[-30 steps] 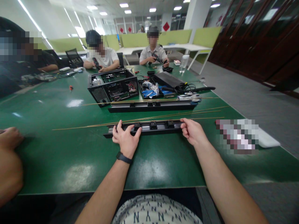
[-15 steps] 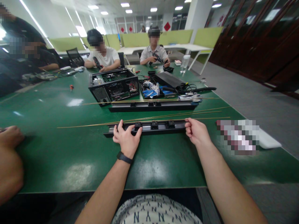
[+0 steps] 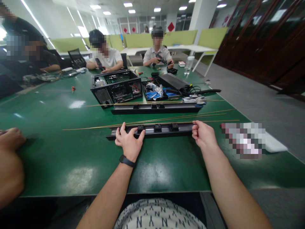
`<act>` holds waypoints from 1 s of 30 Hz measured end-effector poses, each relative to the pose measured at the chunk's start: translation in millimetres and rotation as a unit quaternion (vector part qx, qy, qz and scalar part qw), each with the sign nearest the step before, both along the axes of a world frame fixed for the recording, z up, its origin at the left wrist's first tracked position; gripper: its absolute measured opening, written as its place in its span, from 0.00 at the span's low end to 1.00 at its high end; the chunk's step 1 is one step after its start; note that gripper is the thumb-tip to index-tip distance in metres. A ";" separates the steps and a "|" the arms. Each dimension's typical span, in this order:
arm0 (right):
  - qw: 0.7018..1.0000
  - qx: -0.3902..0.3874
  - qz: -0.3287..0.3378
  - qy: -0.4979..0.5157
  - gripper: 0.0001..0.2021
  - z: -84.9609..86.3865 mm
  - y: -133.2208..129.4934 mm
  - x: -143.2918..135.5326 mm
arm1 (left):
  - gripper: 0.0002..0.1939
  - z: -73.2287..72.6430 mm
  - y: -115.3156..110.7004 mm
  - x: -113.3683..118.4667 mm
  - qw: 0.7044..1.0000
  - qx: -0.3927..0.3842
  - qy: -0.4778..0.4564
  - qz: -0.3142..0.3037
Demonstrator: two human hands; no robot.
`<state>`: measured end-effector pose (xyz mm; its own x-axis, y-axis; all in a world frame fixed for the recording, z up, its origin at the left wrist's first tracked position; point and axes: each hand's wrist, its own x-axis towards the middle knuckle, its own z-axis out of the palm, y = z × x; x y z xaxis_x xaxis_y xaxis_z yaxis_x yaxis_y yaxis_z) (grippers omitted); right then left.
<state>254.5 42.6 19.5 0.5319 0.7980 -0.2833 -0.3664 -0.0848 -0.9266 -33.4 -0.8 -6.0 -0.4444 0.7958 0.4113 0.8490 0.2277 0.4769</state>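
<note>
Rod (image 3: 221,121), in the head view, runs left to right beyond the rail (image 3: 164,135), roughly parallel to the near edge of the desk (image 3: 152,181). The right hand (image 3: 204,133) appears to pinch it by the rail's right end, nearest its right tip; the left hand (image 3: 130,141) is spread over the rail's left part.

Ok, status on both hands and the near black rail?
Left hand spread over near black rail. Right hand pinching thin rod by rail's right end. More rods close behind.
</note>
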 end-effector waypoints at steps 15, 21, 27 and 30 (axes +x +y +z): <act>1.000 -0.002 -0.027 0.012 0.05 3.5 1.0 6.5 | 0.14 -1.7 0.6 -1.0 1.000 0.011 -0.002 0.002; 1.000 0.000 -0.028 0.014 0.07 3.4 2.8 14.0 | 0.14 -3.0 1.2 -2.0 1.000 0.014 0.003 0.001; 0.999 -0.002 -0.031 0.014 0.04 0.6 5.1 21.9 | 0.14 -2.2 0.7 -2.2 1.000 0.018 0.001 -0.003; 0.999 -0.004 -0.036 0.018 0.04 1.8 4.6 21.3 | 0.13 -1.6 0.3 -2.1 1.000 0.015 -0.001 -0.004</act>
<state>275.8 47.2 21.3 0.5774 0.7553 -0.3101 -0.4048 -0.0650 -0.9121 -35.5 -0.5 -7.6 -0.4388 0.7864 0.4349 0.8500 0.2062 0.4847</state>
